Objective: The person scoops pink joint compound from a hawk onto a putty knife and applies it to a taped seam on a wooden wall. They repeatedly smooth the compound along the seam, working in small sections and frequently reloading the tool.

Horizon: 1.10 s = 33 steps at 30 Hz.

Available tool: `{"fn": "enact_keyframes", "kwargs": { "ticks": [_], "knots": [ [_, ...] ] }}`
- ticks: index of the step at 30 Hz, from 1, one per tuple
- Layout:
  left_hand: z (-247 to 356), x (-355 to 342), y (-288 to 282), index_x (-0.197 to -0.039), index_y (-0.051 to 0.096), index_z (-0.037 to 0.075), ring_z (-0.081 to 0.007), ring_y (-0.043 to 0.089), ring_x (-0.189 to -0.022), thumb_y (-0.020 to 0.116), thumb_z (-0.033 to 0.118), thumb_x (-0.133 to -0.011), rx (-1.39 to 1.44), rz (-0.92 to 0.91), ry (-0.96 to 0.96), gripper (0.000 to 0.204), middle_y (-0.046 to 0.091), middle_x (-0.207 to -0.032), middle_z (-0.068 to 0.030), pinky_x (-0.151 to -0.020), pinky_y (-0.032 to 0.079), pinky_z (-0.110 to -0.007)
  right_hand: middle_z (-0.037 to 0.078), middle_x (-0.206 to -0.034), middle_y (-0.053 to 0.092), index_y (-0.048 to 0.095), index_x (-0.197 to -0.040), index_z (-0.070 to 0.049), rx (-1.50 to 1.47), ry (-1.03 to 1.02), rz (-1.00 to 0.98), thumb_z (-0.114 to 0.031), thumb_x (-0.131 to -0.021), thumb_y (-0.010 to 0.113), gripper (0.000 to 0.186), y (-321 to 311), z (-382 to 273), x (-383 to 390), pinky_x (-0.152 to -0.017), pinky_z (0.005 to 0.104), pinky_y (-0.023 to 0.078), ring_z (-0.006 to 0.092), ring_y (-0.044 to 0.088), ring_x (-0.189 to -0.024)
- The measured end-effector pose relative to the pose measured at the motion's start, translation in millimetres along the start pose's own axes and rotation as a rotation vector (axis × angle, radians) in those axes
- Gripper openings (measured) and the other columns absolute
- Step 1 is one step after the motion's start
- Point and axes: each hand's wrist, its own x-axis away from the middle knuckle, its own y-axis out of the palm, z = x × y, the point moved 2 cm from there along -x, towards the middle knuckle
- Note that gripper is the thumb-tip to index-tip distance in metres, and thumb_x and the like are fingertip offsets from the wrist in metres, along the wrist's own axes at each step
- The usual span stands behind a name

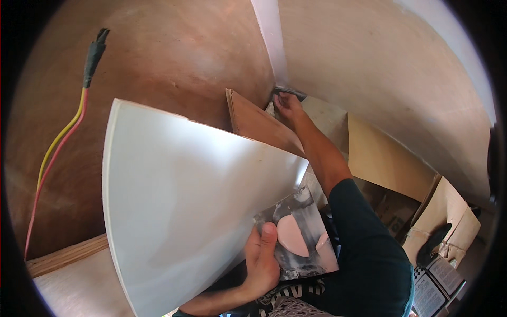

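My left hand (262,264) is closed on the edge of a square mixing board (311,222), its thumb on top. The board is smeared black, grey and white, and bears a thick half-round lump of pink paste (291,235) and a smaller dab at its right edge. My right arm stretches far forward into the corner. There my right hand (288,104) is bent with its fingers curled, against the dark strip at the foot of the walls. Whatever it may hold is hidden. A large pale, glossy panel (179,201) stands just left of both arms.
Behind the panel stands a brown wooden board (264,119). Yellow and red wires (68,127) with a black taped end hang at the left wall. On the right are an open cardboard box (391,153), a black object (434,245) and a printed package (430,293).
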Motion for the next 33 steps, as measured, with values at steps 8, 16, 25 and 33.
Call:
{"fn": "enact_keyframes", "kwargs": {
  "ticks": [8,16,25,33],
  "knots": [
    [5,2,0,-0.131,0.047,0.000,-0.0140,0.053,-0.107,0.045,0.038,-0.104,0.018,-0.043,0.001,0.046,0.060,-0.118,-0.0071,-0.096,0.040,-0.029,0.004,-0.088,0.053,0.054,-0.095,-0.006,0.020,0.094,-0.069,0.003,-0.084,0.067,0.019,32,-6,31,-0.073,0.0319,0.050,0.0170,0.053,-0.084],
    [8,-3,3,-0.127,0.049,0.002,-0.0132,0.052,-0.107,0.045,0.035,-0.104,0.063,-0.146,0.089,0.040,0.060,-0.116,-0.0058,-0.097,0.039,-0.029,0.003,-0.088,0.057,0.056,-0.092,-0.008,0.111,-0.026,-0.115,0.001,-0.085,0.067,0.016,80,-27,66,-0.072,0.0310,0.049,0.0147,0.055,-0.082],
    [26,-2,4,-0.120,0.053,0.000,-0.0108,0.051,-0.098,0.039,0.033,-0.107,-0.036,-0.204,0.287,0.039,0.060,-0.107,-0.0047,-0.091,0.041,-0.026,0.003,-0.089,0.057,0.055,-0.098,-0.007,0.110,-0.095,-0.128,0.004,-0.084,0.066,0.021,145,-54,117,-0.066,0.0296,0.049,0.0147,0.055,-0.082],
    [34,1,8,-0.123,0.052,0.000,-0.0106,0.052,-0.101,0.037,0.033,-0.107,0.032,-0.310,0.393,0.039,0.060,-0.112,-0.0048,-0.093,0.041,-0.027,0.006,-0.097,0.054,0.052,-0.105,-0.005,0.197,-0.151,-0.196,0.007,-0.084,0.064,0.027,212,-79,167,-0.064,0.0296,0.049,0.0158,0.053,-0.086]
  ]
}}
